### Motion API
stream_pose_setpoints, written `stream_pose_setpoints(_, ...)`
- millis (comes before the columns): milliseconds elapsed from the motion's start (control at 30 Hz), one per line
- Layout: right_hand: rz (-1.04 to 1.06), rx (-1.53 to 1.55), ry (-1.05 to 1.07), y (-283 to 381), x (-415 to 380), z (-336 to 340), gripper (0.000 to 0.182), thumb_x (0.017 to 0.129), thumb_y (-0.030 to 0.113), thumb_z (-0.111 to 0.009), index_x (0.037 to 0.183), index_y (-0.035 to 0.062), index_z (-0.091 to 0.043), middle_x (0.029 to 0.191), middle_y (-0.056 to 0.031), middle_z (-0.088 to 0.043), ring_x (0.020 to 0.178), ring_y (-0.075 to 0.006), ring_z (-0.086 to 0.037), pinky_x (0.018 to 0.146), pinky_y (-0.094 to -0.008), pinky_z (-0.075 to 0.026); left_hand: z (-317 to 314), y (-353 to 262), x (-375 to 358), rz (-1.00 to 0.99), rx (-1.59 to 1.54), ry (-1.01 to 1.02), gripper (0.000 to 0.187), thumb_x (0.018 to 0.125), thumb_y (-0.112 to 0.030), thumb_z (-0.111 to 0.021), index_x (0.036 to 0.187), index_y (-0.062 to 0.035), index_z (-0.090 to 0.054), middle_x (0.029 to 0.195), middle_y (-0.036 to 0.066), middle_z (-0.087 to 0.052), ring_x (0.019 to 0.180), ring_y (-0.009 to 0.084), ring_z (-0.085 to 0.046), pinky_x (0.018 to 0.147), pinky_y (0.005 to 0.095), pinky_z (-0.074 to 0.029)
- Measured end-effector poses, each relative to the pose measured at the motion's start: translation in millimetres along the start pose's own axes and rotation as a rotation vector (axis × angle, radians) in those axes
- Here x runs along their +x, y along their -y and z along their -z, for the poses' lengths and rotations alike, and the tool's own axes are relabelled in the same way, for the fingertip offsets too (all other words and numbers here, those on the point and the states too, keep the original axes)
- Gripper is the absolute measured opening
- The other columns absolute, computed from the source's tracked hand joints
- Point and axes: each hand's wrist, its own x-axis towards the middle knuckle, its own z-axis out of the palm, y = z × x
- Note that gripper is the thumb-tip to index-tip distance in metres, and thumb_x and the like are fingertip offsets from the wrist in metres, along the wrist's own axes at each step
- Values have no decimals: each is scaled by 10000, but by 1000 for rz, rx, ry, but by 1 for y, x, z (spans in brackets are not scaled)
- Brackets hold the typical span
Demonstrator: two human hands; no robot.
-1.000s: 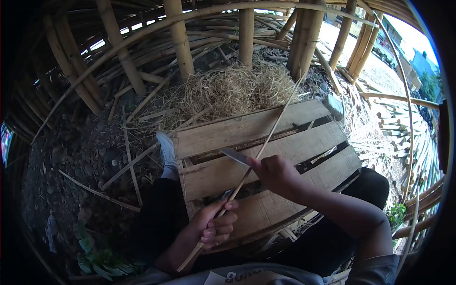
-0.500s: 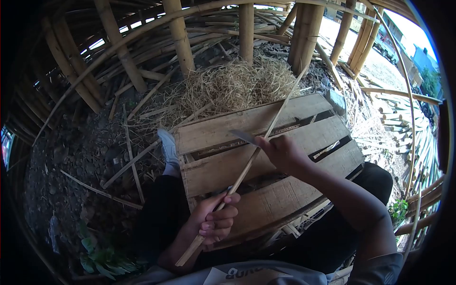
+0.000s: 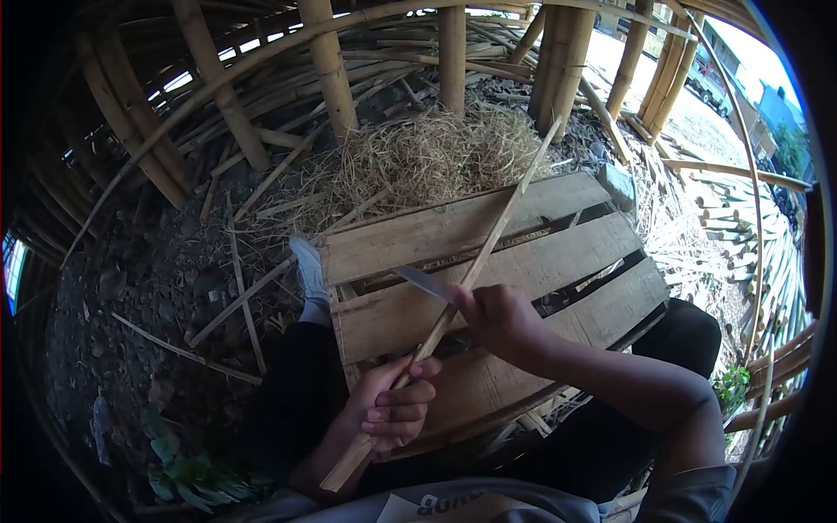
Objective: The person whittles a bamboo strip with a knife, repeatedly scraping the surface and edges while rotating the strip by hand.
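Observation:
My left hand (image 3: 397,405) is closed around the lower part of a long bamboo strip (image 3: 497,228), whose near end sticks out below the fist. From there the strip slants up and to the right, over a slatted wooden crate (image 3: 384,253). My right hand (image 3: 501,322) grips a knife, its handle hidden in the fist. The knife's blade (image 3: 425,283) points left and lies across the strip, about midway between the crate's far slat and my left hand.
A heap of curly shavings (image 3: 427,161) lies behind the crate. Upright bamboo posts (image 3: 452,65) stand beyond it. Loose strips (image 3: 244,296) rest on the dark ground at left, near a white shoe (image 3: 309,272). Cut bamboo poles (image 3: 732,231) are stacked at right.
My right hand and the knife have moved down and left along the strip, closer to my left hand. The left hand keeps its hold in nearly the same place.

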Motion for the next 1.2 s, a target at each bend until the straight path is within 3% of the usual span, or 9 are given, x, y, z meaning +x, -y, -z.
stream_pose_setpoints(100,87,43,154,10,-3,10,598,970,449,-480,645,-34,-616,561,-255,-553,589,-437,-599,522,-467,-475,-2,-1,-1,3,2,-23,277,1046,-296,-260,911,-81,-370,505,-10,-357,326,54,-396,238,167,-375)
stream_pose_setpoints(200,-193,56,-36,-10,38,31,607,970,447,-480,621,-31,-615,534,-236,-552,540,-423,-598,503,-469,-473,0,2,1,-1,1,-21,281,1047,-305,-251,916,-89,-374,503,-13,-350,324,52,-390,235,170,-369)
stream_pose_setpoints(367,-6,7,97,20,-6,10,606,965,448,-486,619,-32,-616,566,-259,-567,595,-444,-610,567,-492,-491,-2,5,-5,34,91,-57,295,1045,-349,-261,922,-109,-380,499,-25,-323,320,45,-349,235,174,-325)
stream_pose_setpoints(433,29,13,178,23,-5,20,615,961,470,-485,621,-25,-619,552,-248,-563,575,-439,-607,577,-492,-490,-16,13,-8,-48,385,-362,304,1039,-385,-287,921,-121,-383,501,-32,-319,317,46,-314,247,177,-291)
stream_pose_setpoints(633,-261,-154,34,-27,45,57,644,974,482,-448,621,-33,-608,520,-234,-540,533,-409,-592,523,-482,-464,-21,21,-4,-83,795,-426,306,1037,-388,-301,925,-117,-387,498,-49,-322,317,40,-320,255,175,-292)
stream_pose_setpoints(733,-48,-78,139,7,0,26,632,968,482,-454,632,-27,-623,568,-254,-567,604,-435,-617,587,-505,-488,-30,25,-4,-91,975,-566,316,1035,-398,-306,917,-116,-385,494,-50,-319,315,41,-322,264,180,-304)
stream_pose_setpoints(967,-284,-137,23,-14,24,56,596,969,431,-501,581,-13,-589,512,-212,-547,543,-396,-616,516,-461,-478,-28,14,-10,-93,817,-419,314,1036,-395,-307,925,-114,-391,493,-49,-326,311,40,-322,270,176,-296)
stream_pose_setpoints(1033,-33,-112,-98,-6,3,35,587,951,441,-538,589,-18,-587,495,-198,-533,501,-392,-583,492,-441,-458,-30,17,-14,-66,817,-430,316,1038,-394,-299,924,-115,-393,490,-51,-324,311,38,-326,271,173,-297)
stream_pose_setpoints(1200,-334,20,164,-24,36,51,657,937,503,-547,580,-48,-571,454,-143,-484,439,-159,-469,458,-391,-408,-29,16,-10,-77,814,-430,325,1037,-401,-298,915,-117,-396,484,-50,-319,309,39,-330,271,173,-297)
